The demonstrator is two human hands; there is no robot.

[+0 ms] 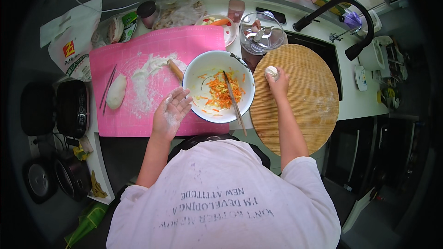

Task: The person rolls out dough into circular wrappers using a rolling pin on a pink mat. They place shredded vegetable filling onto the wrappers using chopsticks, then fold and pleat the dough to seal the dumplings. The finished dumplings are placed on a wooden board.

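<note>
My right hand (279,82) grips a small white dough bun (272,72) at the left part of a round slatted board (308,100). Palm up and dusted with flour, my left hand (172,112) holds nothing beside an enamel bowl (188,100). Shredded orange and yellow vegetables (221,91) lie in the bowl, with a pair of chopsticks (232,98) leaning over its near rim. A pink silicone mat (131,124) carries loose flour (143,83), an oblong piece of dough (117,91) and a wooden rolling pin (175,70) partly hidden by the bowl.
Two thin dark sticks (108,90) lie at the mat's left. Behind stand a plate with vegetable pieces (230,39), a clear processor bowl with blades (262,46) and a plastic bag (180,12). A black faucet (339,3) arches over the sink, which the round board partly covers.
</note>
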